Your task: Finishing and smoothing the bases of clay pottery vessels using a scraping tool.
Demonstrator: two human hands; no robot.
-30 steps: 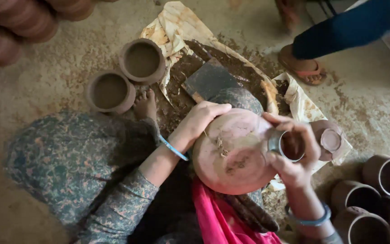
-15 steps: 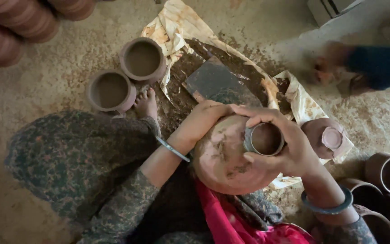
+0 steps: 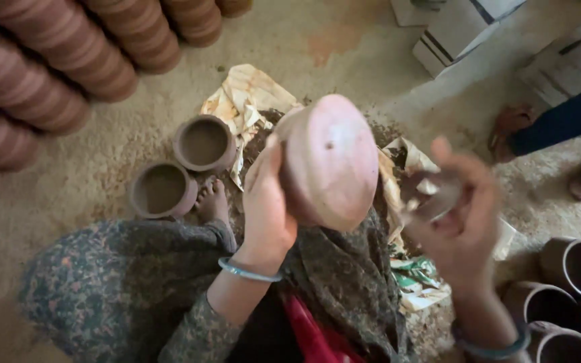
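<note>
My left hand [image 3: 265,208] grips a round reddish clay pot [image 3: 327,161] and holds it up in front of me, its rounded bottom turned toward the camera. My right hand [image 3: 455,215] is blurred to the right of the pot, fingers curled around a small grey cup-like object [image 3: 435,195] whose shape I cannot make out. Both wrists wear light blue bangles. My patterned skirt and bare foot [image 3: 213,202] lie below the pot.
Two open wet clay pots [image 3: 200,144] [image 3: 159,191] stand on the sandy floor at left. Rows of fired pots [image 3: 48,74] fill the upper left. More pots [image 3: 576,265] sit at lower right. Crumpled paper [image 3: 240,101] with clay lies ahead. Another person's feet [image 3: 512,124] stand at right.
My left hand has lifted the clay pot up and tilted it, bottom toward me. My right hand with the small cup has pulled away to the right. The camera has moved.
</note>
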